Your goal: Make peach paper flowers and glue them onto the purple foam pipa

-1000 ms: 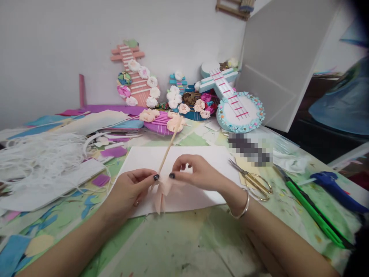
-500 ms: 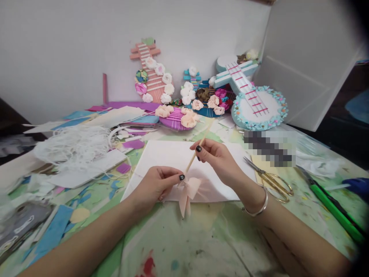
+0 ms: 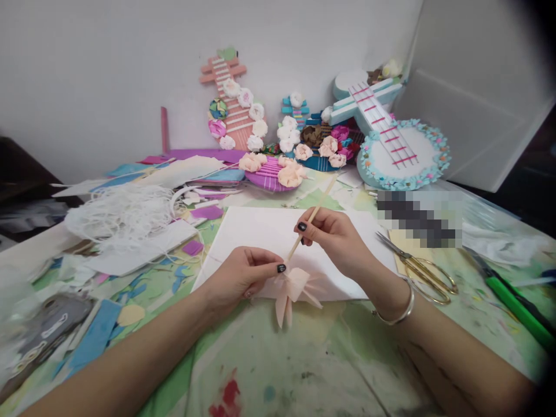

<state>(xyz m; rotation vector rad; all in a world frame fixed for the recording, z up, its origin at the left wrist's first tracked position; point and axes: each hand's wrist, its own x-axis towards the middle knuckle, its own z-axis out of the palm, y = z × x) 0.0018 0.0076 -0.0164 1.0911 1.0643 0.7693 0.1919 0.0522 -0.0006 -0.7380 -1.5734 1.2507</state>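
My left hand (image 3: 243, 278) is closed in a pinch on a pale pink crepe paper strip (image 3: 292, 291) wound round the lower end of a thin wooden stick (image 3: 319, 205). My right hand (image 3: 336, 237), with a silver bangle at the wrist, grips the stick higher up between thumb and fingers. The stick slants up and to the right. Loose ends of the pink paper hang below the pinch. Both hands are over the near edge of a white sheet (image 3: 260, 234) on the paint-stained table (image 3: 304, 370).
Gold scissors (image 3: 423, 269) lie right of the sheet, a green tool (image 3: 515, 307) farther right. A heap of white string (image 3: 121, 214) and paper scraps fill the left. Paper-flower craft pieces (image 3: 269, 171) and a blue round ornament (image 3: 402, 156) stand at the back wall.
My right hand has left the pink paper and taken the stick higher up. The stick now leans more to the right. The view has shifted slightly.
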